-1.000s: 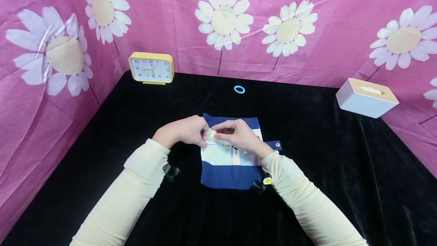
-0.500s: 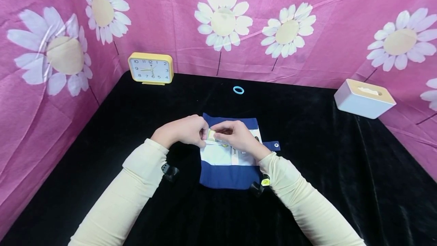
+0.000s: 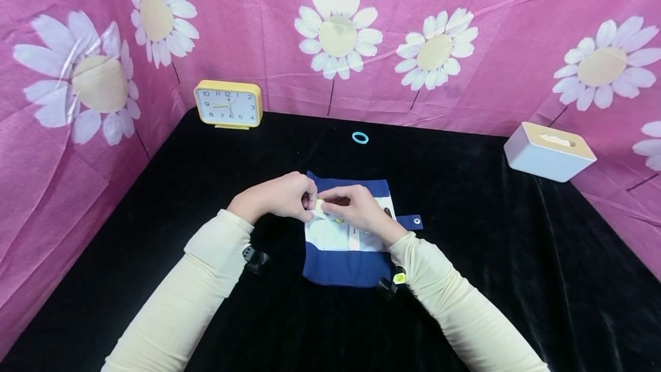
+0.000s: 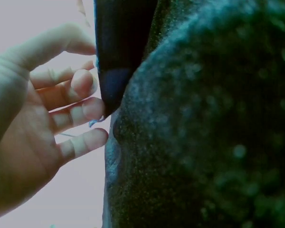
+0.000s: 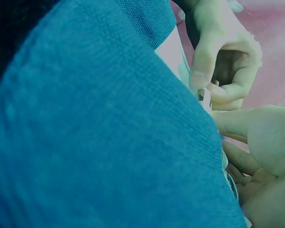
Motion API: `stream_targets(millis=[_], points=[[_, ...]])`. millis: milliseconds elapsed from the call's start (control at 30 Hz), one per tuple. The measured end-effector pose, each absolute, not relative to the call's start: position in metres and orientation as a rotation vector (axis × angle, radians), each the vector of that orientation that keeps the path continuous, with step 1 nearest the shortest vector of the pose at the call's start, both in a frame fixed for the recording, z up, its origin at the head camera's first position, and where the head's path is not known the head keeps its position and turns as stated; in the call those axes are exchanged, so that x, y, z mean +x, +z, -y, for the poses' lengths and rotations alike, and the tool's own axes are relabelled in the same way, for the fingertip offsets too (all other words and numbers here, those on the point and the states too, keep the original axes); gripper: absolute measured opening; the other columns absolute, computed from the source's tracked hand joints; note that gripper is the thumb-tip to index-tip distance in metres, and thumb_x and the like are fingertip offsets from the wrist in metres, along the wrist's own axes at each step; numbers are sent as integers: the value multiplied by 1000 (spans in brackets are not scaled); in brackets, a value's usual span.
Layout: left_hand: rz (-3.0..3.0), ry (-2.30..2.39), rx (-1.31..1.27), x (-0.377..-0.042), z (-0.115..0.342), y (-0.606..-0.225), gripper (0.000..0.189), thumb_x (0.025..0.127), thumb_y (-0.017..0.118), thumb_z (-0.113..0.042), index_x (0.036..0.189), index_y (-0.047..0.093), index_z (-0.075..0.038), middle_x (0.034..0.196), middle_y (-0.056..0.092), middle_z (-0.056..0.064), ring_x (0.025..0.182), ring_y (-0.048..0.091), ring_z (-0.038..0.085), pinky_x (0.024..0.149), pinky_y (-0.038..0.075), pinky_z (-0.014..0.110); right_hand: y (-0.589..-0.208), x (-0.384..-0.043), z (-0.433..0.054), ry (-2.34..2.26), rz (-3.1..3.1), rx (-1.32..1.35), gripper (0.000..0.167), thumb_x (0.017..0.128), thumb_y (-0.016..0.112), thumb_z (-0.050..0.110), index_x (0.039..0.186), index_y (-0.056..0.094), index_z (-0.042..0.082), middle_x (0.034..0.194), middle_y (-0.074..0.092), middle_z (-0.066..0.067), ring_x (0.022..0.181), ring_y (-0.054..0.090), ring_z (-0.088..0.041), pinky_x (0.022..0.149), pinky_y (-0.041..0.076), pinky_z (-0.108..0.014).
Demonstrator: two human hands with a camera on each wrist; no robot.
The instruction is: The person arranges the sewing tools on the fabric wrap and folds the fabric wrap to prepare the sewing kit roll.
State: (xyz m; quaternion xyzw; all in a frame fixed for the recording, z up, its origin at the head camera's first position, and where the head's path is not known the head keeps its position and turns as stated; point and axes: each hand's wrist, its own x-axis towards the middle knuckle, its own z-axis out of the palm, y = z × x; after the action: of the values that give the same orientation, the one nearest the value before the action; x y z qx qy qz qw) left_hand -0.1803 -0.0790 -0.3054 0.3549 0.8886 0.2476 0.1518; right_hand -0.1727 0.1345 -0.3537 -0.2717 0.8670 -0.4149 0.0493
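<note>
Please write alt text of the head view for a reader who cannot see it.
A person's left hand and right hand work close together at a pale yellow piece over a blue-and-white cloth. Behind, on the black table, sit a yellow clock, a blue ring and a tissue box, before a pink daisy backdrop.

The fabric case (image 3: 346, 270) lies under the right hand (image 3: 360, 209), its strap (image 3: 407, 222) right of that hand, the left hand (image 3: 288, 196) at the case's left edge; clock (image 3: 229, 104) behind-left of the left hand, ring (image 3: 361, 142) behind the right, tissue box (image 3: 544, 157) behind-right
</note>
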Motion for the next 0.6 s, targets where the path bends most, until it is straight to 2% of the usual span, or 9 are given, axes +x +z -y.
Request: stream_targets(millis=[200, 600], points=[[-2539, 770, 1033, -182, 79, -308, 14, 82, 75, -6, 74, 65, -10, 77, 57, 0, 69, 51, 11, 64, 44, 23, -354, -172, -134, -1265, -2656, -843, 24, 94, 71, 14, 117, 76, 8, 108, 77, -9, 91, 71, -16, 77, 54, -21], [-2534, 776, 1029, -183, 80, -310, 12, 80, 75, -6, 73, 66, -10, 74, 58, -1, 67, 52, 10, 65, 45, 23, -353, -174, -136, -1278, -2566, -834, 22, 94, 71, 13, 114, 77, 7, 107, 77, -9, 88, 69, -11, 76, 53, -21]])
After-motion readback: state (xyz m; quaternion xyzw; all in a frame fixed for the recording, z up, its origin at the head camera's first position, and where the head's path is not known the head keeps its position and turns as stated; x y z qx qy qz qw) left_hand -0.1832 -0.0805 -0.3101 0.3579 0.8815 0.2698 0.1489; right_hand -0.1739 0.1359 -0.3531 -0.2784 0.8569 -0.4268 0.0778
